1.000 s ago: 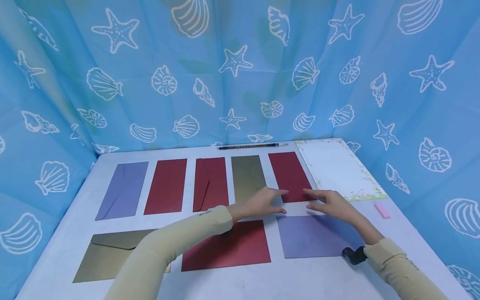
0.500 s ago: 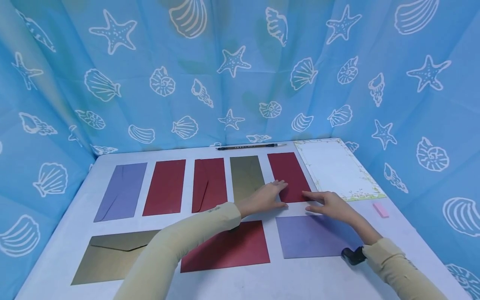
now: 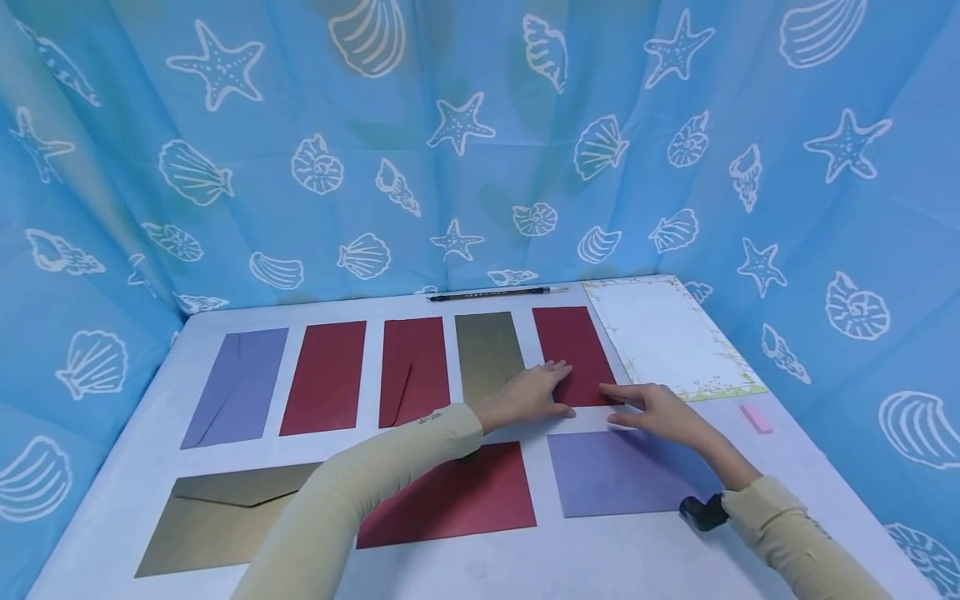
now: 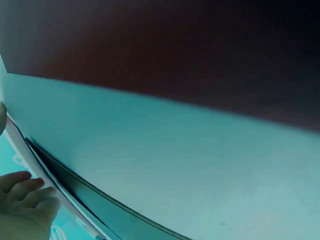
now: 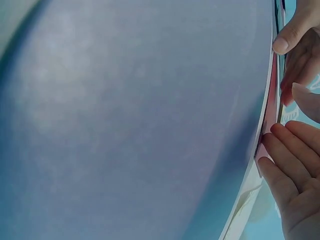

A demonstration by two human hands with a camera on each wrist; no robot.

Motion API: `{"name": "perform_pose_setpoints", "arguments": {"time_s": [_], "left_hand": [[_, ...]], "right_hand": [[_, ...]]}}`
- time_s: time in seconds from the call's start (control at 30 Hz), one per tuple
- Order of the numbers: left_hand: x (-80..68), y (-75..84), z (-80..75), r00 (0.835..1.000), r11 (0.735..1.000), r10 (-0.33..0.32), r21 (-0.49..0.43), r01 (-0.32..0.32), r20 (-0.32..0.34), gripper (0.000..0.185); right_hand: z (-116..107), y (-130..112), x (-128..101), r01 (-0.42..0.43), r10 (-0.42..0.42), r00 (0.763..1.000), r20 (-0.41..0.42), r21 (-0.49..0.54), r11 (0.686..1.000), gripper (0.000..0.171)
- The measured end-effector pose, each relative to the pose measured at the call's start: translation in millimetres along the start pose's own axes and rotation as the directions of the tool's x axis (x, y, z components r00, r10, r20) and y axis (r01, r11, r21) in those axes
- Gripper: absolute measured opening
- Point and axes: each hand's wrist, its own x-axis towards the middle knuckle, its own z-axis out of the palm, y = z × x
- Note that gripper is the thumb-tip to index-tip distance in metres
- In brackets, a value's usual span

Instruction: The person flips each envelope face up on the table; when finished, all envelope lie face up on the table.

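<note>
My left hand (image 3: 527, 393) rests at the left edge of the rightmost red envelope (image 3: 576, 342) in the back row, its fingertips over the paper. At that envelope's lower right corner, the fingertips of my right hand (image 3: 662, 412) touch or nearly touch it. Both hands have loosely extended fingers and grip nothing. Beneath the left forearm lies another red envelope (image 3: 457, 500), partly covered. A purple envelope (image 3: 611, 479) lies below my right hand. The right wrist view shows the fingers of my right hand (image 5: 295, 170) extended, with my left hand (image 5: 302, 42) beyond.
Left of the worked envelope lie a gold envelope (image 3: 486, 346), two red envelopes, one of them a plain red envelope (image 3: 326, 375), and a purple envelope (image 3: 240, 383). A gold envelope (image 3: 217, 517) lies front left. Behind is a writing brush (image 3: 487, 294); right are bordered paper (image 3: 667, 333) and a pink block (image 3: 756, 418).
My left hand has moved slightly forward, bringing its fingers onto the red envelope's left edge. The right hand has hardly moved. The envelopes keep their layout.
</note>
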Motion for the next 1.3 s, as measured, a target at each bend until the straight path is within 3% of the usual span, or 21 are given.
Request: {"name": "perform_pose_setpoints", "arguments": {"time_s": [0.27,0.7,0.9,1.3], "left_hand": [[0.6,2.1,-0.8,1.000,1.000,-0.002,0.010,0.002,0.000,0.072],[8.2,2.6,-1.2,0.998,0.985,0.064,0.162,-0.064,0.008,0.064],[13.4,2.3,1.3,0.994,0.971,0.112,0.213,-0.112,0.014,0.059],[12.0,0.5,1.9,0.989,0.970,0.150,0.196,-0.145,-0.012,0.055]], "right_hand": [[0.2,-0.6,-1.5,-0.003,0.003,1.000,-0.004,0.004,1.000,0.055],[-0.1,-2.6,-4.7,-0.022,0.022,1.000,-0.012,0.010,1.000,0.054],[-1.8,-2.6,-7.0,-0.032,0.033,0.997,-0.069,0.010,0.999,0.053],[-4.5,-0.6,-11.2,-0.083,0.094,0.988,-0.123,0.092,0.992,0.045]]}}
